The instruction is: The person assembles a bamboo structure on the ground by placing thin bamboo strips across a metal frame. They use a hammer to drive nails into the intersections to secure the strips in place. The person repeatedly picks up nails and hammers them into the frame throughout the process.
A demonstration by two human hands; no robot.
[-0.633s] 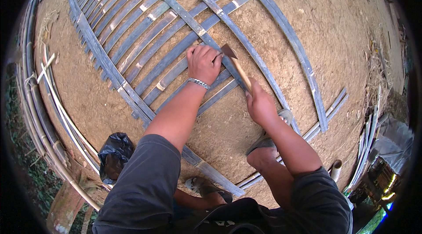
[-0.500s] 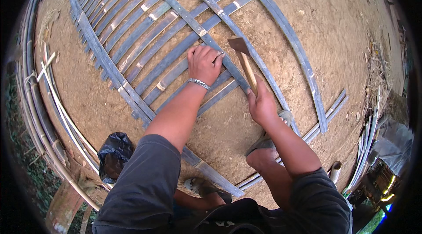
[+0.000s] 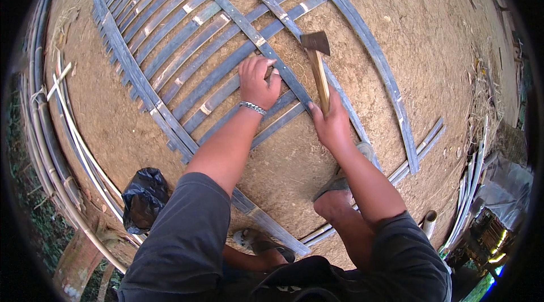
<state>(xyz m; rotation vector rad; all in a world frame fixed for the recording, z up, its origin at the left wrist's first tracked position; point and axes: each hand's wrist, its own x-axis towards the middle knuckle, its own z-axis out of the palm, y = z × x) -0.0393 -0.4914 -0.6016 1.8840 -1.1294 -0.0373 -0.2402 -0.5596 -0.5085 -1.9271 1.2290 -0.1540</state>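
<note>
My right hand (image 3: 333, 123) is wrapped round the wooden handle of a hatchet (image 3: 319, 72), its broad dark blade raised above the bamboo frame. Beneath both hands lies this lattice of dark split-bamboo slats (image 3: 221, 95), crossed by a long dark strip (image 3: 238, 17) with small fixings along it. My left hand (image 3: 259, 83), with a chain bracelet at the wrist, rests over the slats just left of that strip. Its thumb and forefinger stand apart with a gap between them; the other fingers are curled, their tips hidden.
Two more long strips run on the right, one of them (image 3: 377, 47) outermost. A black plastic bag (image 3: 145, 200) sits on the ground at left, near long bamboo poles (image 3: 51, 149). At right lie a bamboo tube (image 3: 430, 222) and thin pale strips (image 3: 467, 194). My feet straddle a strip.
My left hand has shifted slightly left, away from the long strip, and its thumb and forefinger have parted. The hatchet has turned more upright, its blade a little higher and to the right.
</note>
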